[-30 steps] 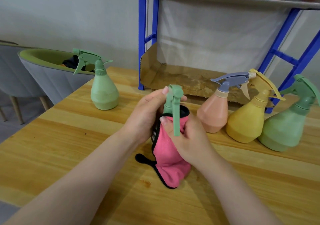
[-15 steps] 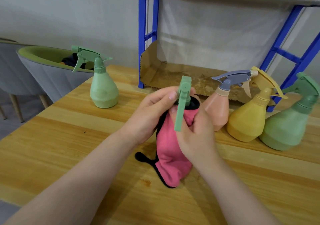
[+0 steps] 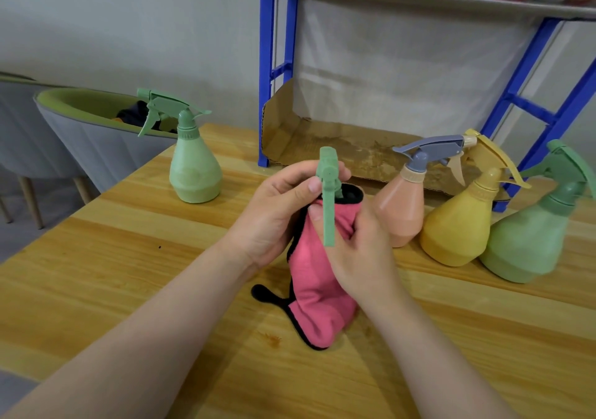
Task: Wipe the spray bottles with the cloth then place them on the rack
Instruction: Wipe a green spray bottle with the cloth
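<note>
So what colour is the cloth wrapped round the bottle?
Pink with a black edge: the cloth, seen in the head view.

Held bottle (image 3: pixel 328 193) body hidden inside pink cloth (image 3: pixel 317 289); rack (image 3: pixel 419 2) top cropped.

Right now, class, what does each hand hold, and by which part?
The left hand holds the green spray bottle by its trigger head. The right hand holds the pink cloth, wrapped round the bottle's body.
</note>
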